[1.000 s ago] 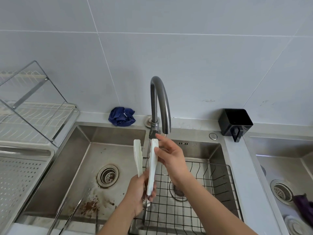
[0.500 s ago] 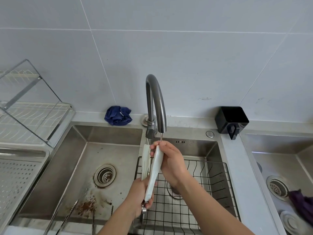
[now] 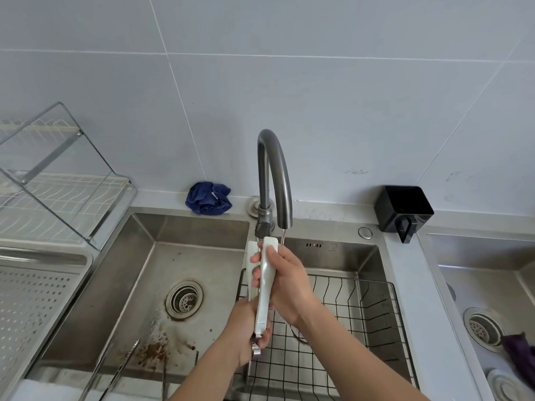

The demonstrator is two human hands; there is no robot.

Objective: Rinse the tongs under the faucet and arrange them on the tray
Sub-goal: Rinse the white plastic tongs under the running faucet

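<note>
Tongs (image 3: pixel 265 287), white ones, stand almost upright in both my hands, just below the spout of the faucet (image 3: pixel 273 169). My left hand (image 3: pixel 246 328) grips them at the lower hinge end. My right hand (image 3: pixel 285 285) curls its fingers around the two upper arms and squeezes them close together. A thin stream of water (image 3: pixel 283 237) falls just beside the tips. The perforated tray (image 3: pixel 43 299) is at the left, well apart from the tongs
</note>
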